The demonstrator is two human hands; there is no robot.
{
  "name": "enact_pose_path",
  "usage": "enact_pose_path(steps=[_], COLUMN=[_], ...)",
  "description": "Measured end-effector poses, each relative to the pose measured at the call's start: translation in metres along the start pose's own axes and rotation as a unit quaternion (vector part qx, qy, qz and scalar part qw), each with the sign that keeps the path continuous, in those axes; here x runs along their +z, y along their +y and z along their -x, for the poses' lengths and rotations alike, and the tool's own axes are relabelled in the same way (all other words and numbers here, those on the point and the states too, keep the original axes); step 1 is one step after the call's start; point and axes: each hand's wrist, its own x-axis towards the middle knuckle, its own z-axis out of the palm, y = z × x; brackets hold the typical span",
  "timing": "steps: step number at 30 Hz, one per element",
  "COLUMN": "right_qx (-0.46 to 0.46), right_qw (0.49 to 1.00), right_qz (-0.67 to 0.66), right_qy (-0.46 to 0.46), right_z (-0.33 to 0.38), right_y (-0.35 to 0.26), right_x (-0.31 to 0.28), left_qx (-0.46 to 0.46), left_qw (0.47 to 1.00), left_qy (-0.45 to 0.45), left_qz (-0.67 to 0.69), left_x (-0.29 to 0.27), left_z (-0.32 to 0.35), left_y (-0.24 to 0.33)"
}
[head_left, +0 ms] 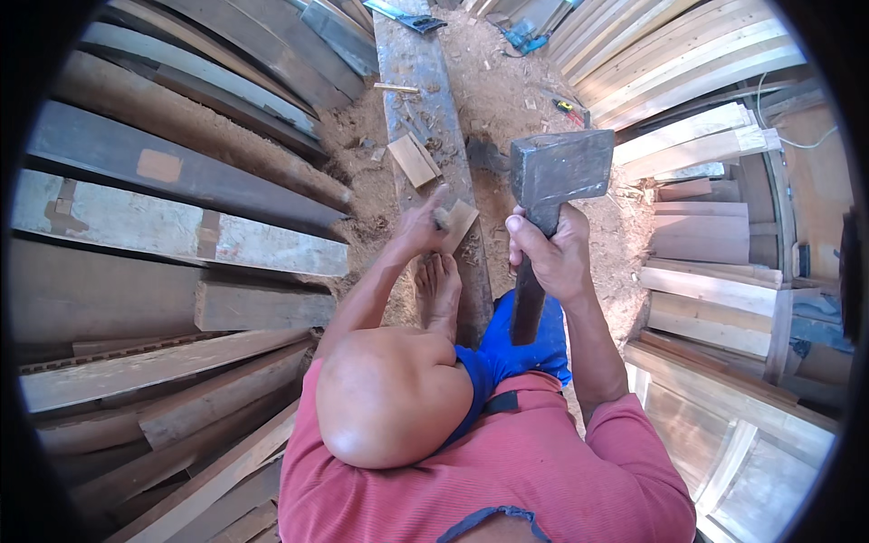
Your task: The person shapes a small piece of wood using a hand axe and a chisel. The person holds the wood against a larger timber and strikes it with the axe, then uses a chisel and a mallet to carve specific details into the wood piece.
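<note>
Head fisheye — facing steeply down, wide, close.

Worn plank [422, 68] — two wood blocks [414, 160], thin strip [396, 88], shavings [418, 123] — handsaw [405, 16] at far end.

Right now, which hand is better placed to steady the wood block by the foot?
Probably the left hand: it's low, close by the wood block and foot. The right hand is busy gripping the mallet.

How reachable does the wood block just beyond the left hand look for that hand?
Probably yes: the wood block lies just past the left hand, with nothing visible in between, though its fingers seem partly occupied with a small round-ended object.
</note>
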Motion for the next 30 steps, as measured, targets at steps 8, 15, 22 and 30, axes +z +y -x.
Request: enact_pose_path(steps=[8, 15, 22, 30], right_qx=[-0.004, 0.009, -0.029, -0.087], right_qw=[1.000, 1.000, 0.999, 0.993], right_qz=[0.008, -0.011, 0.005, 0.000], right_qy=[0.011, 0.024, 0.022, 0.074], right_z=[-0.002, -0.004, 0.002, 0.008], right_y=[0.001, 0.007, -0.008, -0.029], right_x=[0.003, -0.002, -0.001, 0.005], left_qx=[0.059, -0.111, 0.035, 0.172], left_qw=[0.992, 0.992, 0.986, 0.869], left_qy=[-0.038, -0.038, 0.154, 0.283], left_qz=[-0.100, -0.038, 0.052, 0.368], left_x=[0.021, 0.030, -0.027, -0.065], left_z=[-0.017, 0.009, 0.006, 0.012], left_y=[-0.008, -0.029, -0.029, 0.040])
